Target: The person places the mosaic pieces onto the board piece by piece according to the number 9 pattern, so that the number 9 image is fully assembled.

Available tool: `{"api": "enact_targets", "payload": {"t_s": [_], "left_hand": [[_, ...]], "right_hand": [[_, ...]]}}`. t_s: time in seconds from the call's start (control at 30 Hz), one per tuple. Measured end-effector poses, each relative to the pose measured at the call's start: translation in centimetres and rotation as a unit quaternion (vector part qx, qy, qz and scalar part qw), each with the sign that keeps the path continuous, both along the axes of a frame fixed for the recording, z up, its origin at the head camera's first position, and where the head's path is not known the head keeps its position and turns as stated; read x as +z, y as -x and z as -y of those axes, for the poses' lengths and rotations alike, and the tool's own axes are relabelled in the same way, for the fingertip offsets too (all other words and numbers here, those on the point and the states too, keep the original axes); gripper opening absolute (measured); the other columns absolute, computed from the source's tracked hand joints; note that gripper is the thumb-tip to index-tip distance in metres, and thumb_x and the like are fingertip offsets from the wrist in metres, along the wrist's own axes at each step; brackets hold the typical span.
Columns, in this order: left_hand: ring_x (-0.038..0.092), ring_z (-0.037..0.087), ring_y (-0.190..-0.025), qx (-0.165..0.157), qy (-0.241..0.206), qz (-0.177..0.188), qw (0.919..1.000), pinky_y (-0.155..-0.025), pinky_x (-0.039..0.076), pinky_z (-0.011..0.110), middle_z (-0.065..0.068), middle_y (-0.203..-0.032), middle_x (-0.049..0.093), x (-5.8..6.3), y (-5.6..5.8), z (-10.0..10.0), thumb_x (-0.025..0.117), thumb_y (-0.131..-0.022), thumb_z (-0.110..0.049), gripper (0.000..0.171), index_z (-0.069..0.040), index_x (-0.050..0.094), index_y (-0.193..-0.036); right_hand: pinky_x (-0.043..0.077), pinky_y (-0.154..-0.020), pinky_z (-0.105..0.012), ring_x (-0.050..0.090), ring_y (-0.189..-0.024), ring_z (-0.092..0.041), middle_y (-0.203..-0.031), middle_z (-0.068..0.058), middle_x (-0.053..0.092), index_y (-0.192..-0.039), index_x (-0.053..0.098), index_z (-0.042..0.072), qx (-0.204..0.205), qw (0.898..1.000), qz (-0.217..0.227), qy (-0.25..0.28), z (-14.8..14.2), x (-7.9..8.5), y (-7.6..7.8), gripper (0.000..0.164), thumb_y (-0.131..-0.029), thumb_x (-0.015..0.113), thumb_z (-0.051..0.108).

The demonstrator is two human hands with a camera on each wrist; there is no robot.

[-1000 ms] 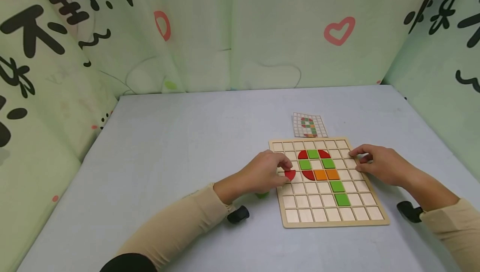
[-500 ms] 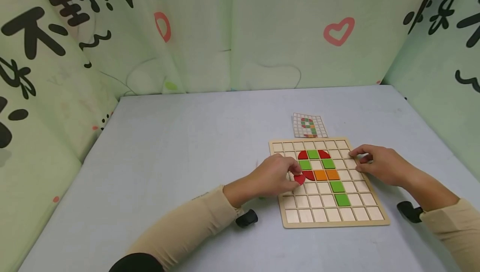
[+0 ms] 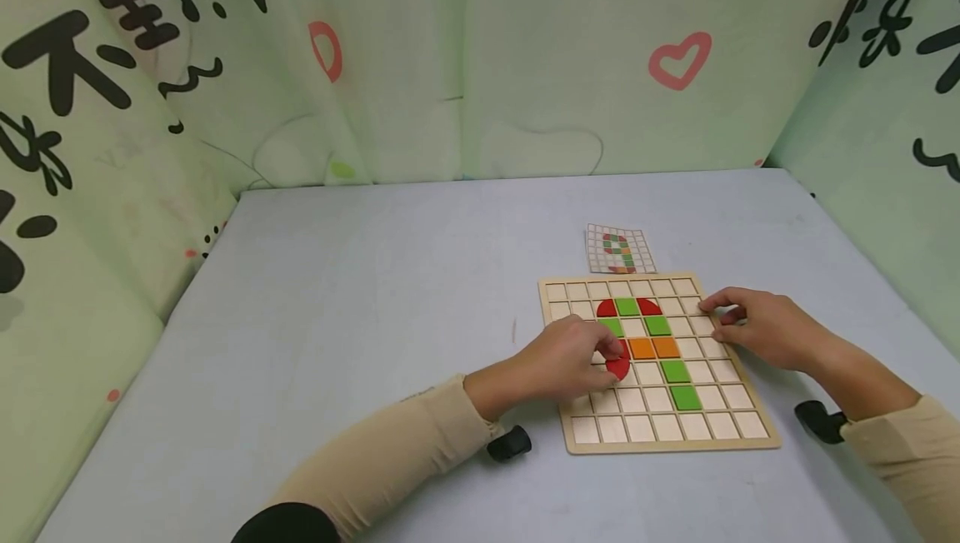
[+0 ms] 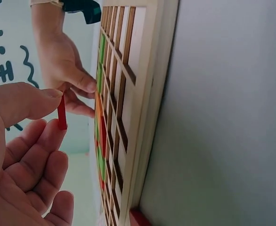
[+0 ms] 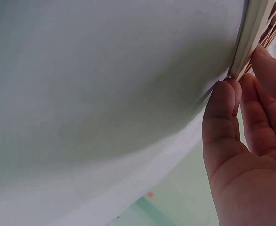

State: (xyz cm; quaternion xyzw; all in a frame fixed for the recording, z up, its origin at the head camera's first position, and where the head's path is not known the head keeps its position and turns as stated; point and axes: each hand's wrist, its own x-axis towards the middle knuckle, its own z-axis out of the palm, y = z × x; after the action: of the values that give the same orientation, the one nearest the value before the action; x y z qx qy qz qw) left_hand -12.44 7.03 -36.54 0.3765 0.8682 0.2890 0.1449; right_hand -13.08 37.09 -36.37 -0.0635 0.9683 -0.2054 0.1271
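Observation:
Over the left part of the wooden grid board (image 3: 675,445), my left hand (image 3: 566,360) pinches a red tile (image 3: 618,369) between thumb and fingertips. Seen edge-on in the left wrist view, the red tile (image 4: 61,112) stands apart from the board. My right hand (image 3: 780,331) holds the board's right edge, thumb on the rim and fingers against the side, as the right wrist view shows. Green tiles (image 3: 685,397), orange tiles (image 3: 653,348) and rounded red tiles (image 3: 648,307) lie in the grid. The left hand partly hides some of them.
A small printed card (image 3: 621,250) with a coloured grid pattern lies just behind the board. A red piece (image 4: 138,218) shows beside the board's edge in the left wrist view. The pale table (image 3: 375,293) is enclosed by printed green cloth (image 3: 540,68).
My left hand has moved right and slightly towards me over the board, carrying the red tile. The right hand stays at the board's edge.

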Motion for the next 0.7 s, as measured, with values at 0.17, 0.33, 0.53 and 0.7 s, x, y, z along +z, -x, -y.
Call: {"api": "enact_targets", "payload": {"t_s": [0.17,0.33,0.53,0.7], "left_hand": [[0.054,0.001,-0.093,-0.014,0.012,-0.027,0.9995,-0.085,0.037,0.011,-0.015,-0.096,0.069,0.1,-0.4,-1.0,0.074,-0.09,-0.021,0.02,-0.015,0.072,-0.11],[0.054,-0.002,-0.095,-0.02,0.011,-0.028,0.9994,-0.087,0.036,0.009,-0.016,-0.098,0.068,0.2,-0.7,-1.8,0.073,-0.091,-0.021,0.022,-0.015,0.071,-0.112],[0.053,-0.005,-0.094,-0.033,0.018,-0.038,0.9986,-0.082,0.035,0.006,-0.018,-0.099,0.067,0.3,-1.1,-3.0,0.072,-0.092,-0.024,0.022,-0.017,0.071,-0.113],[0.053,-0.008,-0.092,-0.05,0.025,-0.049,0.9972,-0.08,0.033,0.004,-0.018,-0.103,0.068,0.2,-1.5,-4.2,0.072,-0.092,-0.026,0.026,-0.017,0.071,-0.116]], "right_hand": [[0.046,-0.079,-0.053,0.057,-0.099,-0.043,-0.105,-0.025,0.064,-0.123,0.059,-0.004,0.004,1.0,-0.003,0.0,0.0,0.0,0.0,0.037,-0.09,0.07,0.01],[0.047,-0.08,-0.054,0.058,-0.099,-0.044,-0.104,-0.025,0.065,-0.122,0.06,-0.004,0.008,1.0,-0.007,-0.001,-0.1,0.1,0.0,0.036,-0.09,0.07,0.009],[0.046,-0.081,-0.056,0.058,-0.1,-0.045,-0.105,-0.026,0.064,-0.122,0.06,-0.004,0.007,1.0,-0.005,0.002,-0.1,0.2,-0.1,0.036,-0.09,0.071,0.009],[0.047,-0.08,-0.055,0.059,-0.1,-0.045,-0.104,-0.026,0.065,-0.121,0.06,-0.004,0.009,1.0,-0.009,0.004,-0.1,0.1,-0.1,0.035,-0.09,0.072,0.009]]}}
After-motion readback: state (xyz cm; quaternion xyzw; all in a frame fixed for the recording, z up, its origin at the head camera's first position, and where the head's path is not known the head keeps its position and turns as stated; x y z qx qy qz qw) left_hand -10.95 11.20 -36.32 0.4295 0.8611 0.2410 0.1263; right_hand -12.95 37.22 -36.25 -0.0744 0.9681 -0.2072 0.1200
